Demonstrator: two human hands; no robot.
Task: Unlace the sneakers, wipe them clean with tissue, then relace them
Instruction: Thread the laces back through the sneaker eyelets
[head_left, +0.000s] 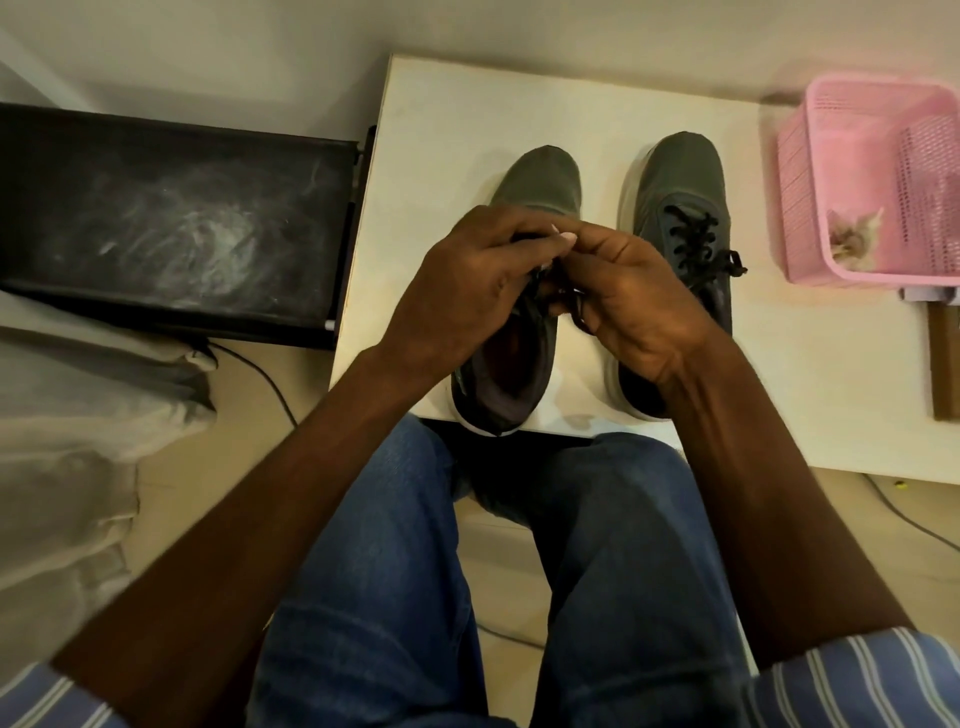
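Two olive-green sneakers stand side by side on a white table (457, 109), toes pointing away from me. The right sneaker (680, 176) has its black lace threaded and tied. Over the lacing area of the left sneaker (540, 176) my two hands meet. My left hand (467, 280) has its fingers curled over the shoe's tongue and pinches the black lace (563, 299). My right hand (639, 306) pinches the same lace from the right side. The hands hide most of the left sneaker's eyelets.
A pink plastic basket (841, 156) holding crumpled used tissue stands at the table's right. A dusty black box (171, 223) sits to the left of the table. A brown strip (943, 358) lies near the right edge. My knees in blue jeans are under the table's front edge.
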